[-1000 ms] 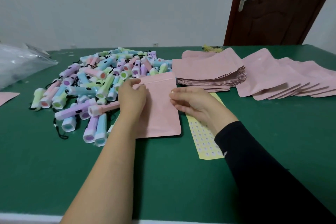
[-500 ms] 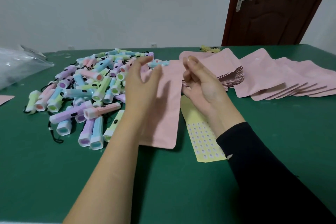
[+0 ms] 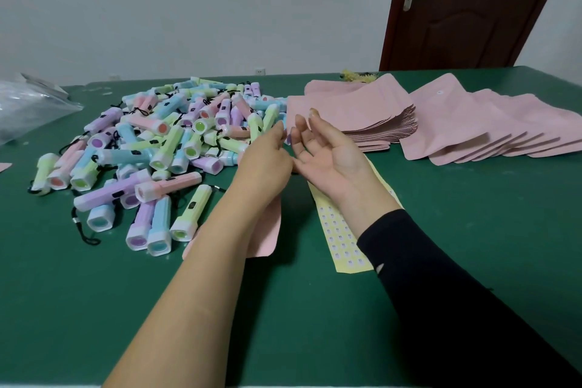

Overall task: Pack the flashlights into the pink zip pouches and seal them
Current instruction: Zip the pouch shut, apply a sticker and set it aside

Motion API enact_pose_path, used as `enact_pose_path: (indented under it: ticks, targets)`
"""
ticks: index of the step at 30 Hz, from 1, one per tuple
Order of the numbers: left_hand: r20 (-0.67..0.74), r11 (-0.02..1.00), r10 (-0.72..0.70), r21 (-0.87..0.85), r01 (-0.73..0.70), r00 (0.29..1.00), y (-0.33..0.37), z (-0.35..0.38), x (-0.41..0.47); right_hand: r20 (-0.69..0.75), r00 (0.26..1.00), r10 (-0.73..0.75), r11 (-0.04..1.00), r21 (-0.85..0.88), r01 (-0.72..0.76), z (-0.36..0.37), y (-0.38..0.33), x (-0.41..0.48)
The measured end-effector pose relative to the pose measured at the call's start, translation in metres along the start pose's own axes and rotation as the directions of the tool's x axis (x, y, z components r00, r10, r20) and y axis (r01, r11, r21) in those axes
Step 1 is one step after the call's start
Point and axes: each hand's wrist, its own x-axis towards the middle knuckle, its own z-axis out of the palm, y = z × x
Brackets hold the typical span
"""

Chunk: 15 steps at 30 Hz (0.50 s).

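Head cam has one flat pink zip pouch (image 3: 267, 230) near the centre, mostly hidden behind the left forearm, with its bottom edge down by the table. Left hand (image 3: 264, 163) looks like it's gripping the pouch by its top, but the fingertips are hidden, so that's just my read. Right hand (image 3: 327, 154) is right beside it, palm up, fingers loose, holding nothing. Can't tell if this pouch has a flashlight in it or if the zip is closed.

Honestly looks like loads left to do: the pile of pastel plastic flashlights (image 3: 176, 141) to the left is huge and all loose. Just beyond the hands there's a thick stack of flat pink pouches (image 3: 362, 113). Further right is a fanned row of pink pouches (image 3: 488, 126) that might be finished ones, no way to confirm. Yellow sticker sheet (image 3: 343, 239) lies under the right wrist on the green table (image 3: 94, 309).
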Motion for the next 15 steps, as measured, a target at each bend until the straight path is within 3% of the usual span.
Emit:
enact_pose_path:
  ticks: [3,6,8,10,13,15]
  targets:
    - [-0.194,1.0,0.001,-0.022,-0.005,0.981,0.011,-0.015,-0.007,-0.003,1.0,0.029,0.997,-0.072,-0.029,-0.002,-0.004,-0.002]
    - [-0.313,0.939,-0.034,-0.336,-0.077,0.949,0.019,-0.042,-0.011,0.0,0.999,0.046,0.96,-0.277,-0.044,-0.003,-0.007,-0.005]
    - [-0.316,0.835,-0.02,-0.527,-0.158,0.948,0.023,-0.062,-0.014,0.028,0.997,0.073,0.924,-0.379,-0.057,-0.004,-0.007,-0.005]
    - [-0.263,0.792,0.014,-0.586,-0.172,0.965,0.02,-0.077,-0.014,0.08,0.989,0.121,0.911,-0.404,-0.078,-0.004,-0.006,-0.005]
    - [-0.18,0.73,-0.016,-0.674,-0.112,0.983,0.013,-0.08,-0.008,0.164,0.976,0.14,0.919,-0.389,-0.066,0.001,-0.007,-0.008]
    - [-0.103,0.619,-0.06,-0.784,-0.043,0.993,0.005,-0.073,-0.006,0.169,0.979,0.114,0.923,-0.384,-0.042,0.003,-0.009,-0.009]
